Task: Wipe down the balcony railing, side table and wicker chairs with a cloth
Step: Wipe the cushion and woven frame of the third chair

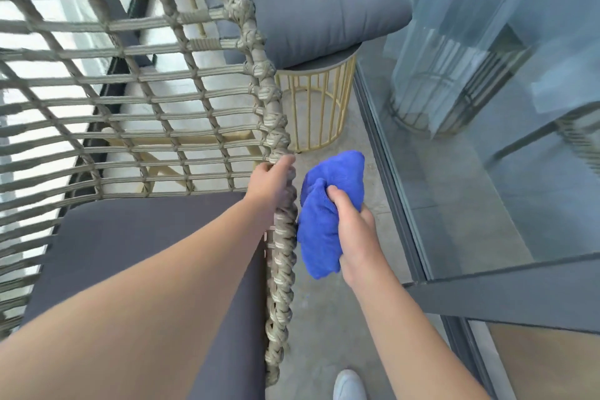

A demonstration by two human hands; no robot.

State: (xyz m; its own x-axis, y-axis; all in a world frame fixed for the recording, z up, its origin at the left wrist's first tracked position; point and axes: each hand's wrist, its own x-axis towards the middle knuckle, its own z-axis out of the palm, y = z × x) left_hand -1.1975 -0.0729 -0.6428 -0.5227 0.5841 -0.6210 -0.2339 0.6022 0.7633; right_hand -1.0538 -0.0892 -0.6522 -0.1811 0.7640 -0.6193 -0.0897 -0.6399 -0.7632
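My left hand [271, 183] grips the wicker chair's arm [282, 237]; my right hand [352, 230] clutches the blue cloth [324, 204] against it. Side table [319, 101] probably remains.

We had both bare forearms stretched forward from the lower edge of the view. Our left hand [272, 182] was curled over the woven armrest edge [281, 237] of the wicker chair, knuckles up, fingers wrapped round the braid. Our right hand [352, 230] gripped a bunched blue cloth [324, 214], thumb on top, beside that armrest.
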